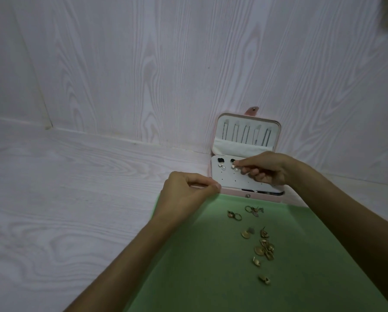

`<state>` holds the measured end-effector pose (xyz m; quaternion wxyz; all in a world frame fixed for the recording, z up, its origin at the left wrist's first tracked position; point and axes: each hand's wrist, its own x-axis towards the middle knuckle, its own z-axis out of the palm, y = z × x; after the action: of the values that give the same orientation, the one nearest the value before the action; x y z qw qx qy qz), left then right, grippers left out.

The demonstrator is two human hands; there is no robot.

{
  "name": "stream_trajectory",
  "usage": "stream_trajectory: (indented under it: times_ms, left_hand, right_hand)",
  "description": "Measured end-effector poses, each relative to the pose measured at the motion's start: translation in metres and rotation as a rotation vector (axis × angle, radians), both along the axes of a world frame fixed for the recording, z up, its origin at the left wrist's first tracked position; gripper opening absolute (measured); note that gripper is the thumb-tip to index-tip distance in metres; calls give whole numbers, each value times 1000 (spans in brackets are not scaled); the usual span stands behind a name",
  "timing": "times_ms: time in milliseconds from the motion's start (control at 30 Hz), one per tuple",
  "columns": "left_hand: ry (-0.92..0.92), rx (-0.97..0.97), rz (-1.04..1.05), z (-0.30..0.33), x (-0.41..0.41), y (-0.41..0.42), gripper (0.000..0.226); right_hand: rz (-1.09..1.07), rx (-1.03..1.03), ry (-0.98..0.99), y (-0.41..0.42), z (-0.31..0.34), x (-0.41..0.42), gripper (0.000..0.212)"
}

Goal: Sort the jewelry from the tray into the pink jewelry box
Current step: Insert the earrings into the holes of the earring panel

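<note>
a pale wood-grain worktop (64, 199) meets a matching wall (143, 64), against which the pink jewelry box (247, 154) stands open, its lid upright and lined white, with thin chains hanging in a row. the right forearm crosses the green tray (199, 266), which is flat and smooth, with small gold-toned jewelry (263, 246) scattered on it. the white perforated panel (231, 179) in the box carries pearl studs. the right hand (265, 168) pinches a small earring (234, 165) at the panel. the left hand (188, 192), fingers curled, pinches the panel's near corner.
</note>
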<state>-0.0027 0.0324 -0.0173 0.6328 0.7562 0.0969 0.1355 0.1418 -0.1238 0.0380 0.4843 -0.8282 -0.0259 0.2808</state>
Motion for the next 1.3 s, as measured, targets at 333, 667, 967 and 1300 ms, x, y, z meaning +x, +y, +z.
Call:
stream_trajectory:
  times_ms: [333, 667, 967, 1300]
  left_hand:
    - [9, 43, -7, -1, 0, 0, 3]
    - [2, 56, -23, -1, 0, -3, 3]
    - [-13, 53, -40, -2, 0, -2, 3]
    - [-6, 59, -34, -1, 0, -2, 3]
  right_hand:
    - [-110, 201, -67, -6, -10, -11, 14]
    - [-75, 43, 55, 10, 3, 2, 25]
    - [-123, 64, 103, 7, -1, 4, 10]
    - [-66, -3, 74, 2, -3, 1, 30]
